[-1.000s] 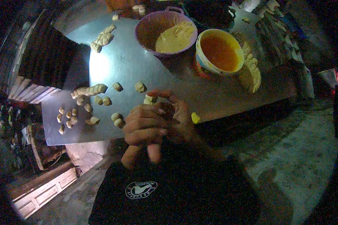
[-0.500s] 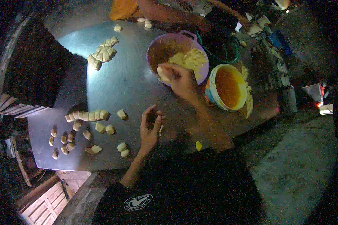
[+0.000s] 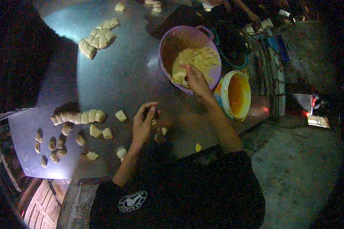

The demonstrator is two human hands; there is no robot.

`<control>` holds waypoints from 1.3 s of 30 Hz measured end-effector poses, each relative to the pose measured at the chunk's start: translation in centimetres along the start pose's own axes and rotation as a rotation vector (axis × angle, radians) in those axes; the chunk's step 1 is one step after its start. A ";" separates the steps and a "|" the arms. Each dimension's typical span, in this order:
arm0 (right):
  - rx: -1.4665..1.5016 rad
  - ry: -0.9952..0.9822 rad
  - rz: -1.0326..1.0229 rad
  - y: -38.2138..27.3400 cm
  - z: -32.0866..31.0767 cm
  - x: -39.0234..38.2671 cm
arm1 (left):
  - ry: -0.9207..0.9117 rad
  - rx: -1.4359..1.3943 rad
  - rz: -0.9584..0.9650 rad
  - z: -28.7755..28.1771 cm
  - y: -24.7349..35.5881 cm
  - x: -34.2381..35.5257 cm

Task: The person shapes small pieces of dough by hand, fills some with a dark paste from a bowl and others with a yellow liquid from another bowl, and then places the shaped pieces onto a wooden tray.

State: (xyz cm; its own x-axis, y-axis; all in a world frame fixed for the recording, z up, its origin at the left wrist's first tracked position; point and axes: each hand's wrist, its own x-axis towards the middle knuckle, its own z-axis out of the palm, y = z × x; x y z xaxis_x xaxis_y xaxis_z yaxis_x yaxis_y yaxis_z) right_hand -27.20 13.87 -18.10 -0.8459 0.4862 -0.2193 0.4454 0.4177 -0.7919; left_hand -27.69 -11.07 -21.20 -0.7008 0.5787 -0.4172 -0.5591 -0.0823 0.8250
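Observation:
My right hand (image 3: 195, 80) is inside the purple bowl (image 3: 169, 45), over pale yellow batter or dough (image 3: 202, 57), fingers closed on a pale dough piece (image 3: 181, 78). My left hand (image 3: 143, 122) hovers over the metal table (image 3: 114, 68), fingers loosely curled and apart, with no object visible in it; a small dough piece (image 3: 162, 130) lies beside it. A row of cut dough (image 3: 80, 117) and several loose pieces (image 3: 95, 131) lie to the left. A cluster of dough (image 3: 97, 38) sits farther back. A white bucket (image 3: 237, 95) of orange liquid stands right of my right forearm.
Behind the bowl are a dark container with a green rim (image 3: 233, 61) and another person's hand (image 3: 254, 19) at the upper right. A blue object (image 3: 279, 47) is beyond them. Concrete floor (image 3: 294, 168) shows past the table's right edge, a pale panelled door (image 3: 40, 206) at lower left.
My hands were together a second ago; they parted, the right moving forward and down into the bowl with dough. The other person's orange-clad arm has left the top middle. The view has shifted.

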 end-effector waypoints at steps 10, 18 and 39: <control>0.805 0.055 -0.255 -6.1 1.0 -12.5 | -0.116 -0.521 -0.228 6.2 6.1 -4.7; 0.958 -0.100 -0.237 1.0 -2.3 -18.7 | -0.034 -0.601 -0.241 9.6 2.3 -8.7; -0.035 0.244 -1.129 0.5 -7.1 -29.4 | 0.199 0.136 0.093 16.2 -1.7 -18.6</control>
State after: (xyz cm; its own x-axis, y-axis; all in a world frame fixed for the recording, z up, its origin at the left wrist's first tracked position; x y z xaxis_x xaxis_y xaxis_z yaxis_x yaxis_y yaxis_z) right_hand -0.06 5.24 -7.97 -0.6900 -0.0443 0.7224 -0.5174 0.7282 -0.4495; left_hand -6.55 -8.50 -8.65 -0.8273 0.4017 -0.3926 -0.4329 -0.0106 0.9014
